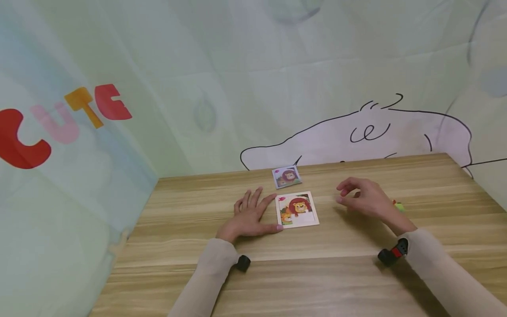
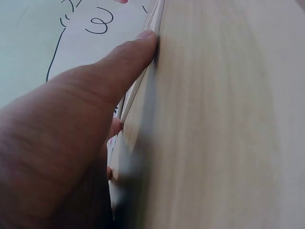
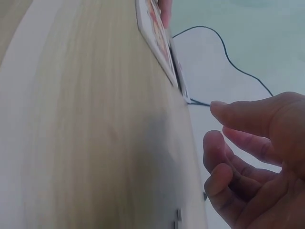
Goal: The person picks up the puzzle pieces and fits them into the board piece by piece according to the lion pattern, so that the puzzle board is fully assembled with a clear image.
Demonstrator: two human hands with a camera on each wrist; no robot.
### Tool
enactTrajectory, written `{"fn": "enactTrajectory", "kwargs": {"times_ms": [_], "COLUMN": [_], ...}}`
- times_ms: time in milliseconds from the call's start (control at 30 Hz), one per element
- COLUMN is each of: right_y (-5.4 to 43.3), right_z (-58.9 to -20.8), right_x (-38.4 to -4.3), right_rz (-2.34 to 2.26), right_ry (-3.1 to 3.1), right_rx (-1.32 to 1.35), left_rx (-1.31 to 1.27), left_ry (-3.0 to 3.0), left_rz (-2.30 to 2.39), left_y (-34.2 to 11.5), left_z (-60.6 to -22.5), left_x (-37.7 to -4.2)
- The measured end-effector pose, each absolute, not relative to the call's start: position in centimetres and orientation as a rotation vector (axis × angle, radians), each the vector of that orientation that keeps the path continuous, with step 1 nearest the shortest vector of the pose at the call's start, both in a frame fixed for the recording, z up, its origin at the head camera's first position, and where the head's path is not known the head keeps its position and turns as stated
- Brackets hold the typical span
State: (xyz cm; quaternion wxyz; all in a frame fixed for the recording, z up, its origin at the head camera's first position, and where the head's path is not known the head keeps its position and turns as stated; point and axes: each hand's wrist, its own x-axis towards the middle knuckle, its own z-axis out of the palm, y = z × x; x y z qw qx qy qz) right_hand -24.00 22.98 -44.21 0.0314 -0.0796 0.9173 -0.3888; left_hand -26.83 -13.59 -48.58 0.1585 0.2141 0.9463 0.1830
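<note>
A square white-framed jigsaw puzzle [image 1: 305, 206] lies on the table, its picture of a lion partly filled in; bare white shows at the lower right. My left hand [image 1: 249, 220] rests beside it with fingers spread, thumb at the near left corner and index fingertip at the far left one. The left wrist view has the thumb [image 2: 128, 55] against the frame's edge. Over the table to the right, my right hand [image 1: 366, 198] hangs with loosely curled fingers. Nothing sits between its thumb and fingers [image 3: 219, 179] in the right wrist view.
Behind the puzzle lies a small picture card [image 1: 287, 177] with the same lion. Some small green and red pieces [image 1: 399, 206] show past my right wrist, partly hidden by it. The wooden table [image 1: 309, 281] ends at a printed cloth backdrop [image 1: 222, 97].
</note>
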Motion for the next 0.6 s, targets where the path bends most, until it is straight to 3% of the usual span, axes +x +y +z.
{"fn": "enactTrajectory", "kwargs": {"times_ms": [600], "right_y": [27.5], "right_z": [-44.6], "right_x": [-23.0], "right_rz": [-1.185], "right_ry": [2.858], "right_rx": [-0.256], "left_rx": [0.618], "left_ry": [2.702], "left_rz": [0.529], "left_y": [-13.6], "left_z": [-48.3], "left_x": [-26.5]}}
